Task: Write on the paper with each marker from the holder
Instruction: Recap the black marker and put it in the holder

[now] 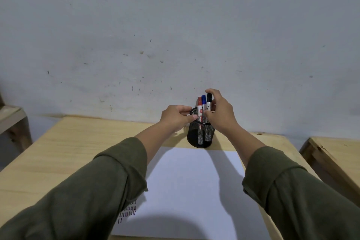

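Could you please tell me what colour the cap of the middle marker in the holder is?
Blue; the head view shows it, between the red and black caps.

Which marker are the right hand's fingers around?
The black-capped marker, rightmost in the mesh holder. The right hand curls around it; the red-capped marker and blue-capped marker stand free.

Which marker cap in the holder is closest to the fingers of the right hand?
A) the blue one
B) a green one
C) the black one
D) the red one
C: the right hand curls around the black-capped marker, while the red marker and blue marker stand further left in the holder.
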